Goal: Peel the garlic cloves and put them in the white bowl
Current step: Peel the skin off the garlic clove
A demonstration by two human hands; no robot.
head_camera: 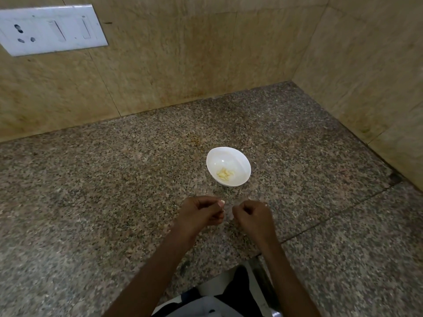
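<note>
A small white bowl (pixel 238 156) stands on the granite counter, with several peeled garlic cloves (pixel 224 174) lying in its bottom. Just in front of it, my left hand (pixel 199 212) is curled and pinches a small pale garlic clove (pixel 222 202) at its fingertips. My right hand (pixel 254 216) sits a short gap to the right, fingers curled inward; a thin, pale bit of peel shows faintly at its fingertips, too small to tell for sure. Both hands hover low over the counter, apart from each other.
The speckled granite counter (pixel 114 202) runs into a corner of beige tiled walls at the back and right. A white switch and socket plate (pixel 50 28) is on the back wall at upper left. The counter's front edge lies near my body.
</note>
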